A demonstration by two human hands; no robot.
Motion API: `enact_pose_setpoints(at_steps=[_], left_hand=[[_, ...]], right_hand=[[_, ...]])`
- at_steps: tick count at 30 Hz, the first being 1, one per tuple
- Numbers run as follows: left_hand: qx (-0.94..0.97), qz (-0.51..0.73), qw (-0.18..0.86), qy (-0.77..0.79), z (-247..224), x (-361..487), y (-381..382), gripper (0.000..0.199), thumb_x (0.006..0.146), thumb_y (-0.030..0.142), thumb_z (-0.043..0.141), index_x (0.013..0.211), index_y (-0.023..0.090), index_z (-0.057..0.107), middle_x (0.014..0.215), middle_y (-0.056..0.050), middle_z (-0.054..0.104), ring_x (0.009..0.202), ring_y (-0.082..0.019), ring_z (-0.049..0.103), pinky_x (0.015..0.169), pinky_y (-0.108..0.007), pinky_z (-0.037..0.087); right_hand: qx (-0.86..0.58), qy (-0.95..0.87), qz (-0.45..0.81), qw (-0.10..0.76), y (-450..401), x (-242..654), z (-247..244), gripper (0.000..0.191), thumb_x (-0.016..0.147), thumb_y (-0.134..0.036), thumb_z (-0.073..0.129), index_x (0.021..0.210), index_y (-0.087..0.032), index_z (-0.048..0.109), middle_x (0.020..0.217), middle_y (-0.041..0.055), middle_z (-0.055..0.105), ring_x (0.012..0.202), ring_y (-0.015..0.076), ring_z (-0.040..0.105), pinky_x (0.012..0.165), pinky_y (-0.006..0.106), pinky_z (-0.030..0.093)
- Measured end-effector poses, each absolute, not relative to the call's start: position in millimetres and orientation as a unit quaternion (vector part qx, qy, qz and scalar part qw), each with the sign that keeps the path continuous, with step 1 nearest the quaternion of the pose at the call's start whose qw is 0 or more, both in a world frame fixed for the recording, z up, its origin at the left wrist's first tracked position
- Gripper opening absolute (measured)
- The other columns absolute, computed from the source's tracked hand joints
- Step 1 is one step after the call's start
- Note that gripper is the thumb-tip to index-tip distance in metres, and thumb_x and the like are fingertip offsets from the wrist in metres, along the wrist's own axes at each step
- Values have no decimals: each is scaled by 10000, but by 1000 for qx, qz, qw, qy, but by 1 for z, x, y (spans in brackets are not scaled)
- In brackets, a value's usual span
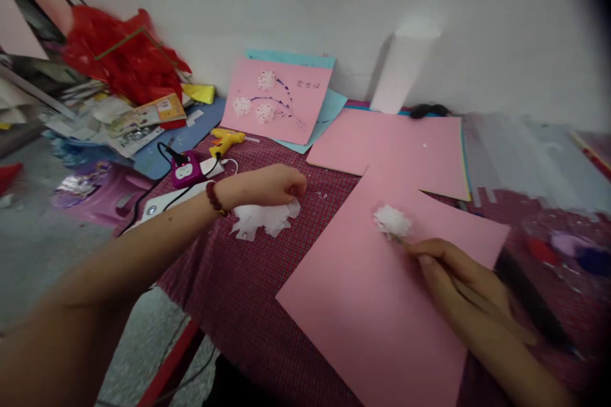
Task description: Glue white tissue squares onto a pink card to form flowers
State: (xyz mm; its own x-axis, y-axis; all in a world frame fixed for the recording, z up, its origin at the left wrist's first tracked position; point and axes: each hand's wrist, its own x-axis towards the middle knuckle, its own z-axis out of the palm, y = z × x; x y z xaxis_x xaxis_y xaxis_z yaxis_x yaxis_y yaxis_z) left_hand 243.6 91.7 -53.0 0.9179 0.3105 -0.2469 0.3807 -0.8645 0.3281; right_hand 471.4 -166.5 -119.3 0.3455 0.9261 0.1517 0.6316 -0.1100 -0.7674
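My right hand (458,273) pinches a thin stick (398,239), which looks like a slim brush or skewer. Its tip reaches the lower edge of a white fluffy paper flower (393,220) on a large pink sheet (358,286). Over several white paper pieces (265,221) on the cloth, my left hand (274,184) is closed with its fingers curled down. Whatever those fingers may hold is hidden. A beaded bracelet (216,198) circles the left wrist.
Behind lie more pink sheets (396,146) and a finished flower picture (277,102). A yellow glue gun (225,141) rests near a purple power socket (187,170). A dark marker-like object (534,299) lies at right, and a white upright object (405,70) leans on the wall.
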Motion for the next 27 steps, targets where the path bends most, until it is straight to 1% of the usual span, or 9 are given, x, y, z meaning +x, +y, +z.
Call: enact_pose_setpoints(at_steps=[2, 4, 6, 10, 14, 17, 21, 24, 27], left_hand=[[962, -103, 180, 179, -60, 239, 90, 181, 707, 127, 509, 812, 170, 651, 809, -16, 622, 717, -120, 532, 648, -212, 355], [961, -96, 190, 174, -61, 238, 90, 126, 710, 132, 524, 740, 163, 643, 804, -18, 598, 715, -113, 522, 654, -205, 358], [960, -87, 208, 163, -57, 240, 91, 102, 718, 139, 534, 683, 151, 629, 767, -14, 576, 695, -103, 514, 647, -197, 357], [959, -60, 230, 154, -41, 250, 92, 105, 732, 175, 546, 659, 145, 615, 715, -5, 575, 674, -97, 513, 632, -193, 353], [939, -50, 303, 156, -36, 273, 80, 76, 726, 211, 557, 686, 149, 578, 632, 28, 553, 563, -72, 469, 536, -182, 309], [926, -52, 357, 110, -42, 298, 61, 31, 695, 155, 533, 674, 148, 554, 600, 39, 527, 529, -60, 431, 499, -181, 279], [923, -41, 379, 56, -56, 328, 42, 93, 658, 75, 476, 667, 143, 540, 591, 39, 513, 531, -54, 422, 500, -180, 289], [910, -30, 411, 46, -66, 338, 38, 126, 666, 67, 467, 703, 137, 565, 610, 33, 526, 545, -55, 437, 513, -177, 308], [899, -19, 432, 62, -77, 338, 41, 135, 677, 81, 467, 724, 134, 583, 614, 31, 522, 548, -56, 433, 515, -177, 308]], right_hand=[[-721, -524, 204, 405, -167, 471, -120, 170, 880, -368, 495, 910, -255, 619, 846, 26, 665, 769, 203, 621, 610, 300, 470], [-720, -506, 220, 420, -166, 471, -121, 161, 876, -357, 507, 902, -250, 625, 863, 26, 665, 795, 201, 623, 640, 299, 477], [-719, -487, 233, 438, -164, 469, -122, 150, 876, -340, 514, 889, -246, 629, 837, 21, 661, 757, 188, 618, 625, 290, 475], [-712, -447, 249, 481, -160, 467, -123, 145, 877, -308, 509, 868, -236, 635, 805, 16, 660, 697, 166, 601, 589, 277, 466], [-702, -416, 260, 516, -155, 467, -127, 145, 879, -288, 499, 864, -222, 628, 777, 8, 651, 667, 143, 595, 578, 261, 465], [-702, -414, 257, 519, -154, 467, -128, 142, 874, -270, 495, 869, -227, 630, 747, 2, 641, 649, 136, 591, 562, 249, 456], [-705, -414, 262, 513, -155, 468, -122, 136, 871, -252, 502, 869, -233, 636, 734, -4, 636, 636, 130, 583, 563, 245, 453], [-686, -428, 271, 523, -159, 468, -114, 130, 863, -220, 507, 813, -225, 627, 720, -11, 622, 656, 129, 580, 603, 250, 458], [-676, -468, 279, 496, -162, 469, -109, 152, 850, -185, 502, 754, -218, 614, 711, -12, 612, 672, 132, 571, 617, 252, 448]])
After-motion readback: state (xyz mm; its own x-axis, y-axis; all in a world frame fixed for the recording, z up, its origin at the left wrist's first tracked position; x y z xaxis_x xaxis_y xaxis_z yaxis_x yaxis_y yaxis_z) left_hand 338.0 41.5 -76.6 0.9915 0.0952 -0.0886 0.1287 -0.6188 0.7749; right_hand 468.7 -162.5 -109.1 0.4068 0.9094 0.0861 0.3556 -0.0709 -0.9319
